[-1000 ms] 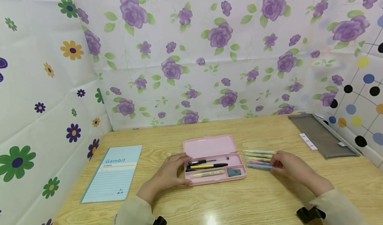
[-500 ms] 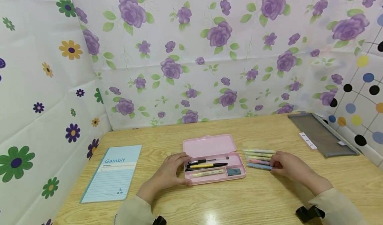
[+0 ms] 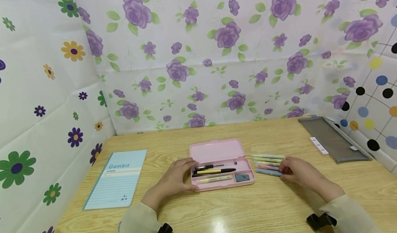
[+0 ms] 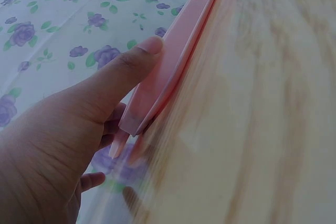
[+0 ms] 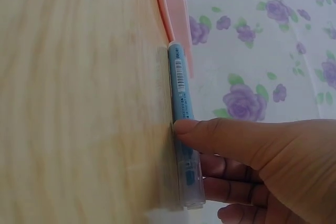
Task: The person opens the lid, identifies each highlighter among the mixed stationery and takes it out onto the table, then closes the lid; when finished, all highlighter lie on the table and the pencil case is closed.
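Observation:
A pink pencil case (image 3: pixel 217 151) lies with its lid raised back. Inside are a clear-barrelled pen (image 3: pixel 227 164), a yellow-and-black pen (image 3: pixel 211 171), a yellow highlighter (image 3: pixel 215 179) and a grey-blue eraser (image 3: pixel 242 177). My left hand (image 3: pixel 173 178) grips the case's left end, thumb at the front wall. To the right of the case several highlighters lie side by side, among them a pink one (image 3: pixel 267 166). My right hand (image 3: pixel 301 172) pinches the right end of the nearest, a blue highlighter (image 5: pixel 181 85); its thumb lies on the barrel and the other fingertips are partly hidden.
A light blue notebook (image 3: pixel 119 181) lies at the left of the wooden table (image 3: pixel 198 212). At the back right are a grey mesh pouch (image 3: pixel 338 143) and a small white strip (image 3: pixel 319 145). Flowered cloth (image 3: pixel 204 88) hangs behind the table.
The pink highlighter shows more plainly beside the blue one than a second ago, and the right fingers have shifted slightly. My left hand and the pencil case stay in place.

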The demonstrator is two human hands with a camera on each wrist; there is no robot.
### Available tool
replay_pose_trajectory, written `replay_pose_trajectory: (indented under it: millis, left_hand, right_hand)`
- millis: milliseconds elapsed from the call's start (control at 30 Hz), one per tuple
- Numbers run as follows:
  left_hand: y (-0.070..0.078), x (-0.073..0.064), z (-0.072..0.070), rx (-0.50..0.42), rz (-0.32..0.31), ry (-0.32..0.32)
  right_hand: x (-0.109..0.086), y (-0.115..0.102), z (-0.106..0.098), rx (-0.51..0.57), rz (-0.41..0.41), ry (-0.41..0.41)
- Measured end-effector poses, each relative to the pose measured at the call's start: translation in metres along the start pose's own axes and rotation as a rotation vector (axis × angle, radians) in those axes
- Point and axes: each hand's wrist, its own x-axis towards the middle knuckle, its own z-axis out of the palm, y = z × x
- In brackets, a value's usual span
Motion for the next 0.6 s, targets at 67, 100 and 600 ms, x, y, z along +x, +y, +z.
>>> replay_pose_trajectory:
  millis: [67,100,600]
  left_hand:
    - [0.000,0.000,0.000,0.005,0.001,0.002]
    - [0.000,0.000,0.000,0.007,0.002,0.003]
    - [0.001,0.000,0.000,-0.006,-0.005,-0.007]
  right_hand:
    - [0.000,0.000,0.000,0.002,-0.002,-0.001]
    - [0.000,0.000,0.000,0.003,-0.003,-0.002]
    - [0.008,-0.009,-0.014,-0.010,-0.022,0.030]
